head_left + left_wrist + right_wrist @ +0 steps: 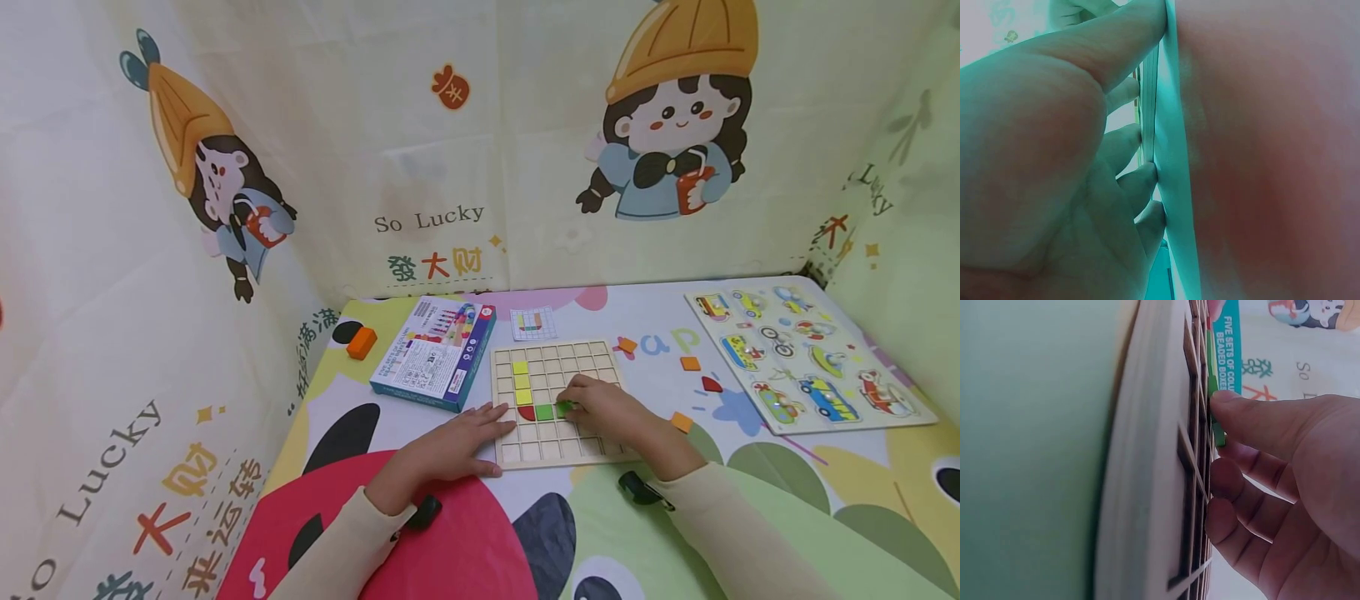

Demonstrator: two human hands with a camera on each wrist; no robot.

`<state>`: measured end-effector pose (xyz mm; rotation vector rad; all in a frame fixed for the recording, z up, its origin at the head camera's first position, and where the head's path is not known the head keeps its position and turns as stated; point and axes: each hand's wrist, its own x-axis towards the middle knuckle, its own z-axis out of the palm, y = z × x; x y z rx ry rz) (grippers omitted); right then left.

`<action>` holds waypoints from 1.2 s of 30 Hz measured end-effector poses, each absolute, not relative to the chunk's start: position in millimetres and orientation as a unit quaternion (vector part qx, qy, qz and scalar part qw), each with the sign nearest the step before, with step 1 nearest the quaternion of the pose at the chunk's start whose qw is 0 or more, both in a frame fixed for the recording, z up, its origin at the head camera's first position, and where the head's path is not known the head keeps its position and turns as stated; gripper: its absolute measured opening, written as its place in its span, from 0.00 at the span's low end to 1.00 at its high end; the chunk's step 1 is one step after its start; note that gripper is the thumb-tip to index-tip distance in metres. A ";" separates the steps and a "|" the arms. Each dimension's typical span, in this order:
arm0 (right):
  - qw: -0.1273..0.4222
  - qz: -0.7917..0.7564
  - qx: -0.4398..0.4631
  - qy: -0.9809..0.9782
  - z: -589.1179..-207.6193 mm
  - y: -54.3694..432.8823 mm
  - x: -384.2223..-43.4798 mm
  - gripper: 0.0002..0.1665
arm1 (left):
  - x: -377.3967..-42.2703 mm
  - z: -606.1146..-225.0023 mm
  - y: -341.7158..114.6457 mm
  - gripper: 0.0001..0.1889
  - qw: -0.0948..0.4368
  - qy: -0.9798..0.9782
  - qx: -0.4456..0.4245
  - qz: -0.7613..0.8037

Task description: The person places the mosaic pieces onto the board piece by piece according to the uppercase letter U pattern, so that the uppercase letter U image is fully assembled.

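Observation:
A wooden grid board [551, 452] lies on the table. On it stand a column of yellow tiles [522, 382], a red rounded piece [527, 413] and a green square tile [543, 412] beside it. My right hand [609, 410] is over the board and pinches another green tile [1219, 434] between thumb and finger, just right of the first one; its fingers partly cover it. At the board's left edge my left hand [463, 442] rests with fingers spread. In the left wrist view its fingertips touch the board's side.
A blue-edged box [435, 350] lies left of the board, an orange block [362, 342] beyond it. A pattern card [533, 323] sits behind. To the right are orange pieces [690, 363], a red piece [712, 384] and a vehicle picture board [806, 358].

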<state>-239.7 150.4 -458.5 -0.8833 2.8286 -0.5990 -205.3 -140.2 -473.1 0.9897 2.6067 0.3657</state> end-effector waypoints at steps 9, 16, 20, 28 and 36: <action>0.056 -0.196 -0.296 0.933 -457.4 148.4 -238.1 0.16 | -205.4 -473.5 -140.2 0.42 0.167 0.916 0.342 0.130; 0.054 -0.191 -0.302 0.932 -457.1 147.4 -237.9 0.16 | -206.2 -474.3 -140.5 0.42 0.170 0.916 0.339 0.130; 0.053 -0.186 -0.302 0.933 -457.3 147.0 -237.8 0.17 | -206.3 -475.0 -141.0 0.42 0.168 0.916 0.341 0.131; 0.060 -0.181 -0.296 0.936 -458.4 147.2 -238.1 0.18 | -205.9 -474.7 -140.8 0.42 0.169 0.915 0.342 0.132; 0.061 -0.185 -0.289 0.937 -457.4 147.6 -236.5 0.18 | -205.8 -474.2 -140.0 0.42 0.164 0.915 0.345 0.125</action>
